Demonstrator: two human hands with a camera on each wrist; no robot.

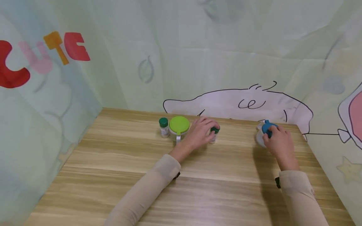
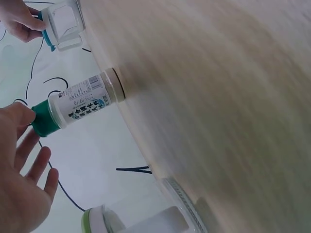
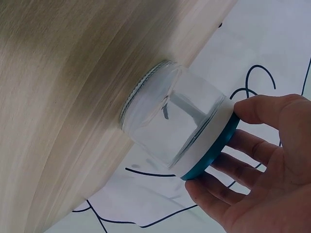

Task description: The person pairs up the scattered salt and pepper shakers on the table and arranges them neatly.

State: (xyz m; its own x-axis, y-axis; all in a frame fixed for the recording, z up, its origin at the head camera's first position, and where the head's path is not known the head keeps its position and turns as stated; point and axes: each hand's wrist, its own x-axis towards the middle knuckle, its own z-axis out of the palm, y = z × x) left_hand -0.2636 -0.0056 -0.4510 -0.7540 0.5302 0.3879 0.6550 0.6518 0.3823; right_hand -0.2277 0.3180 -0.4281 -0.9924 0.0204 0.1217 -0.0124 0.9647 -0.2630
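Note:
My left hand (image 1: pixel 199 133) pinches the green cap (image 2: pixel 46 120) of a small spice bottle between thumb and forefinger, its other fingers spread loosely. This spice bottle (image 2: pixel 85 99) is upright, with a white printed label and a pale base at the wooden tabletop. To the right, my right hand (image 1: pixel 280 141) grips the blue lid (image 3: pixel 211 153) of a clear glass jar from above, thumb on one side and fingers on the other. The glass jar (image 3: pixel 170 111) looks empty and has a ridged bottom edge close to the table surface.
Just left of my left hand stands a glass jar with a lime-green lid (image 1: pixel 179 124) and a handle toward me. A second green-capped spice bottle (image 1: pixel 164 128) is beside it. Printed cloth (image 1: pixel 183 62) rises behind the wooden table (image 1: pixel 215 194).

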